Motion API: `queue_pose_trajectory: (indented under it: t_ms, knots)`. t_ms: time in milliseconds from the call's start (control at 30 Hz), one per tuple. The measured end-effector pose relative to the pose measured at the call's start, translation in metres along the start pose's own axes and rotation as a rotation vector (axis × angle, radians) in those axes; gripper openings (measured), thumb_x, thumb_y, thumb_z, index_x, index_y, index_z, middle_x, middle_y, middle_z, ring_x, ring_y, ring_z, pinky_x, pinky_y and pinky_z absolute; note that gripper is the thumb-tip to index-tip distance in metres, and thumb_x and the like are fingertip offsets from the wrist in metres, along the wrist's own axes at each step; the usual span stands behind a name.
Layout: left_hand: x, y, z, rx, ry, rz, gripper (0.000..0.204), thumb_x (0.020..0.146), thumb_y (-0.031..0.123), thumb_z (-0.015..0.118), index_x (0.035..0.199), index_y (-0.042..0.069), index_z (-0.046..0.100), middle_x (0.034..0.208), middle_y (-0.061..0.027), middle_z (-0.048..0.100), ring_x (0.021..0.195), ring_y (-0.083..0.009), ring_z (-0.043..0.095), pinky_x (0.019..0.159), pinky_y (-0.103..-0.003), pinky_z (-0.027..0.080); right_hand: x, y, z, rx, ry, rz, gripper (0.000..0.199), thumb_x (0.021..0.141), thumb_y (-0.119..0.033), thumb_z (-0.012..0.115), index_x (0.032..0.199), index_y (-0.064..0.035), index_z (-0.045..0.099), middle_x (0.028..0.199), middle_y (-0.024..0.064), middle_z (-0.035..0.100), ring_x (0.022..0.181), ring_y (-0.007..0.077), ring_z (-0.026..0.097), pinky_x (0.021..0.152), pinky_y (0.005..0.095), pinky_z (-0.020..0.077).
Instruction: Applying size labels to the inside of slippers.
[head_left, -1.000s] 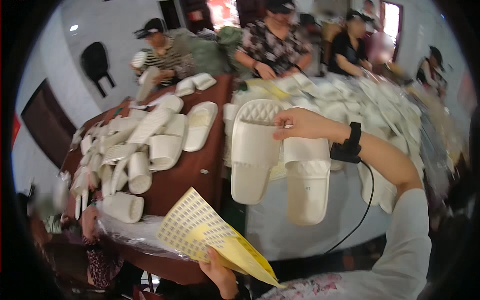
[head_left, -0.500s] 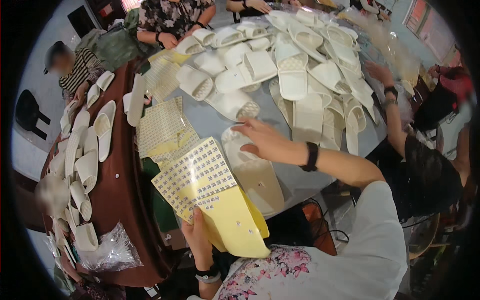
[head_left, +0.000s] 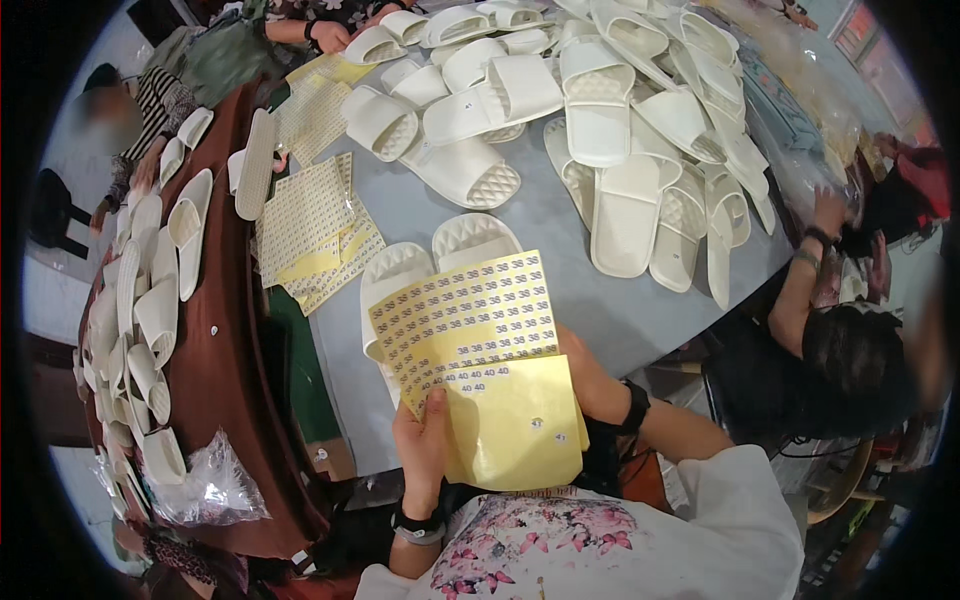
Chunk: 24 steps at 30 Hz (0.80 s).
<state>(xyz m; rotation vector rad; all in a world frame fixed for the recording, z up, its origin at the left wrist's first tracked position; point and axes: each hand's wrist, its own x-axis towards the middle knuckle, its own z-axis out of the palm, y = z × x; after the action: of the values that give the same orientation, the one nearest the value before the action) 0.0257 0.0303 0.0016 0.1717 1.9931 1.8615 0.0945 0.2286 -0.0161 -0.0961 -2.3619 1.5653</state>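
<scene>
My left hand grips yellow sticker sheets by their lower left edge, thumb on the front. Rows of small printed labels fill the upper part, and the lower part is mostly bare backing. My right hand is behind the right edge of the sheets, so its fingers are hidden. Beyond the sheets, the toe ends of two white slippers, a left one and a right one, show side by side. The sheets cover most of both, and whether my right hand touches them is hidden.
A large heap of white slippers covers the far side of the grey table. More sticker sheets lie at its left. On a brown-covered surface are more slippers and a clear plastic bag. Other people work around the table.
My right hand has drawn back from the slipper on the table to behind the sheets. The sheets have turned more upright, and two slippers now show side by side beyond them.
</scene>
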Motion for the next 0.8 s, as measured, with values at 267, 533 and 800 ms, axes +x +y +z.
queue_pose_trajectory:
  t_ms: [267,533,800]
  knots:
    - [-0.006,0.009,0.006,-0.015,-0.002,-0.033,0.025,0.090,0.015,0.051,0.108,-0.004,0.051,0.100,-0.0054,0.058,0.085,-0.0084,0.051,0.072,-0.022,0.042,-0.016,0.022,0.022,1.054,0.073,0.542,0.038,0.086,-0.020,0.052,0.119,-0.0022,0.044,0.109,0.0129,0.055,0.094,0.0233,0.057,0.077,0.0338,0.0465]
    - [-0.006,0.013,-0.004,-0.042,0.070,-0.062,0.024,0.090,0.014,0.052,0.106,-0.004,0.051,0.099,-0.0062,0.058,0.084,-0.0087,0.052,0.072,-0.022,0.043,-0.012,0.012,-0.003,-0.049,-0.004,0.136,0.021,0.089,-0.015,0.046,0.106,-0.0021,0.044,0.095,0.0137,0.048,0.090,0.0262,0.050,0.078,0.0341,0.0414]
    - [-0.002,-0.002,0.008,0.047,0.031,-0.066,0.024,0.089,0.012,0.052,0.107,-0.005,0.051,0.098,-0.0070,0.061,0.086,-0.0091,0.054,0.074,-0.022,0.044,-0.018,-0.021,-0.042,-0.160,-0.007,0.095,0.012,0.082,-0.008,0.053,0.087,-0.0007,0.045,0.094,0.0140,0.043,0.085,0.0282,0.045,0.076,0.0338,0.0389]
